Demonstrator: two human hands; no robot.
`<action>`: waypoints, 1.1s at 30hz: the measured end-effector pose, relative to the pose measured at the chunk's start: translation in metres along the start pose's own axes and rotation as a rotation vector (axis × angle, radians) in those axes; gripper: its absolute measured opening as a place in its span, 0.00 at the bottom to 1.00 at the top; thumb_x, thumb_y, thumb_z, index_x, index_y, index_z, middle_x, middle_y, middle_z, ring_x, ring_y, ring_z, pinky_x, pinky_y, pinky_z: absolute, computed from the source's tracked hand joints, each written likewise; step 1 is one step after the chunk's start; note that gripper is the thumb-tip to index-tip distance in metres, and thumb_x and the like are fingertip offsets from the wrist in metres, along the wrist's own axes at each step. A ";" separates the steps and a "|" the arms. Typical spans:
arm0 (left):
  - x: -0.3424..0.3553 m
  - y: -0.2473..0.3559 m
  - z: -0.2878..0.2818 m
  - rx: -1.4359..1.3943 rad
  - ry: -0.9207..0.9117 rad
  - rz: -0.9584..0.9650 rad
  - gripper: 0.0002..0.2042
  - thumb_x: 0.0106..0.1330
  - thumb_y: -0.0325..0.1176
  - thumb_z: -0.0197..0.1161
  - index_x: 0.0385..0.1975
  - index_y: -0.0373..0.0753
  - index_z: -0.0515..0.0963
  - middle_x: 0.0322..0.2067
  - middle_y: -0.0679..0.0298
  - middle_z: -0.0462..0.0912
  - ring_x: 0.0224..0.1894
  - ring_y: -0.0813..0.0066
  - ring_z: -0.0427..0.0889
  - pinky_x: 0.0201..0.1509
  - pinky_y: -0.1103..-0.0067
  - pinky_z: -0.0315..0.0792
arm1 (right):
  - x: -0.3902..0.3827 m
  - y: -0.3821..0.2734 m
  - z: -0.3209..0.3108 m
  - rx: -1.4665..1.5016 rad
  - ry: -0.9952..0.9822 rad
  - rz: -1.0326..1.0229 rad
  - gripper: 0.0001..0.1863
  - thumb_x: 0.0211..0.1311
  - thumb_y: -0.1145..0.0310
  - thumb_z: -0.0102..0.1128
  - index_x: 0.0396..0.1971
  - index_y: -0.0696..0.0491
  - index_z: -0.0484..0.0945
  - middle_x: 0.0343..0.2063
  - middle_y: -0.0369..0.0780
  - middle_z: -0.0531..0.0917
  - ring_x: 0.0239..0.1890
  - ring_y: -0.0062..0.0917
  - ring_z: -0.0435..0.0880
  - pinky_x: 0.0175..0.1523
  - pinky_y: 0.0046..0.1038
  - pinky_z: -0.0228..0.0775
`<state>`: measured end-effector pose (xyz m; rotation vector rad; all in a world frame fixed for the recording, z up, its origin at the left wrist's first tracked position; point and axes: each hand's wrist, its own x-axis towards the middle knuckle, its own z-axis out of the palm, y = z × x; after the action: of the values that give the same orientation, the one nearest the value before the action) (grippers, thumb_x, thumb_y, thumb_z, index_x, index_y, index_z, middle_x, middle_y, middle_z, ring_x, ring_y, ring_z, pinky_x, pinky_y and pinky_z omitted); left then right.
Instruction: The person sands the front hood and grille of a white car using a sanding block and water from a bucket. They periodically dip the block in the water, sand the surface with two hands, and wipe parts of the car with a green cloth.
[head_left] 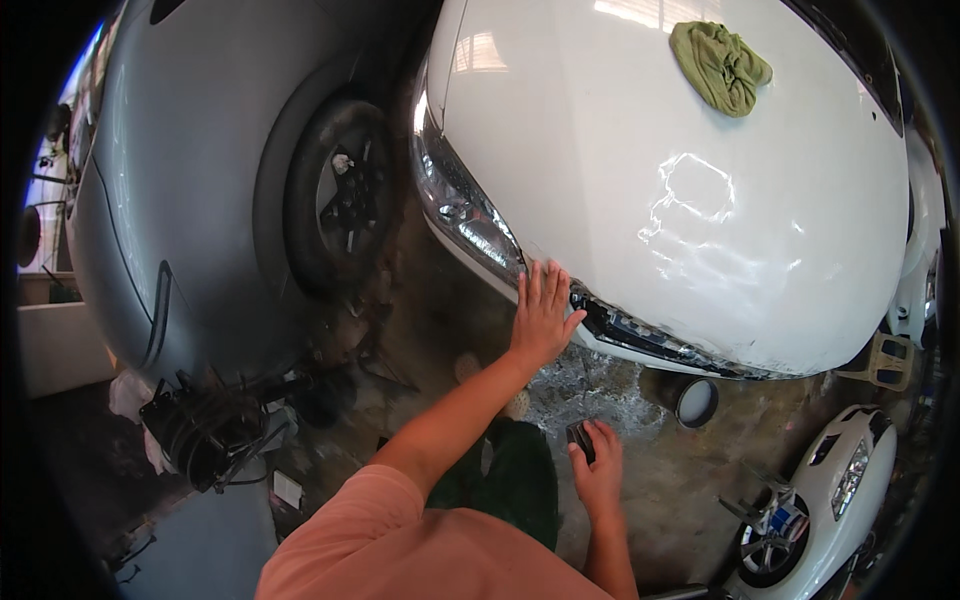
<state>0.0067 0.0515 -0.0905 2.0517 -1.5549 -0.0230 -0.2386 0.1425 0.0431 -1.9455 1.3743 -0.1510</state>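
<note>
Head view: the left hand (542, 325) rests flat on the white car (600, 180) beside its headlight (465, 205); apart from it, the right hand (600, 468) grips a dark block (579, 440), probably light and stiff, best held by its sides.

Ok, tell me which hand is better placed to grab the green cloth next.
Probably the left hand: it lies flat with fingers extended at the white car's front edge, beside the headlight, and is nearer the green cloth. The right hand is farther back, holding a small dark object.
</note>
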 end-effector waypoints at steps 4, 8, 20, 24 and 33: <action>0.001 -0.012 -0.002 0.035 -0.076 0.034 0.44 0.76 0.55 0.52 0.78 0.29 0.43 0.80 0.43 0.40 0.81 0.40 0.38 0.81 0.47 0.34 | 0.007 0.020 0.030 0.110 0.003 0.038 0.24 0.62 0.62 0.69 0.57 0.55 0.81 0.61 0.48 0.77 0.62 0.48 0.75 0.66 0.46 0.68; 0.022 -0.054 -0.003 0.075 -0.053 0.154 0.42 0.78 0.56 0.45 0.78 0.28 0.42 0.79 0.39 0.40 0.82 0.44 0.37 0.82 0.49 0.31 | 0.008 0.058 0.058 0.208 0.023 0.037 0.24 0.63 0.63 0.69 0.57 0.55 0.81 0.61 0.48 0.77 0.62 0.48 0.75 0.67 0.45 0.68; 0.137 -0.156 -0.056 0.050 0.243 0.046 0.36 0.82 0.52 0.33 0.78 0.27 0.45 0.79 0.41 0.42 0.82 0.44 0.37 0.82 0.53 0.28 | 0.024 0.161 0.136 0.457 0.047 0.050 0.24 0.63 0.65 0.68 0.57 0.57 0.79 0.60 0.49 0.78 0.62 0.46 0.76 0.68 0.41 0.67; 0.099 -0.143 -0.033 0.065 0.266 0.178 0.38 0.81 0.54 0.33 0.78 0.27 0.44 0.80 0.42 0.41 0.82 0.45 0.37 0.82 0.54 0.27 | 0.074 0.165 0.174 0.500 0.007 -0.060 0.24 0.63 0.65 0.68 0.57 0.58 0.80 0.59 0.49 0.79 0.62 0.46 0.76 0.68 0.41 0.67; 0.069 -0.164 0.005 0.147 0.438 0.461 0.38 0.81 0.58 0.31 0.76 0.30 0.56 0.78 0.49 0.54 0.82 0.50 0.47 0.82 0.56 0.33 | 0.161 0.189 0.284 0.392 -0.204 -0.289 0.25 0.65 0.57 0.66 0.59 0.50 0.80 0.62 0.47 0.78 0.63 0.47 0.76 0.67 0.42 0.69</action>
<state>0.1725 0.0156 -0.1450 1.6046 -1.7277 0.6822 -0.1787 0.1160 -0.3286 -1.7594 0.8525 -0.3237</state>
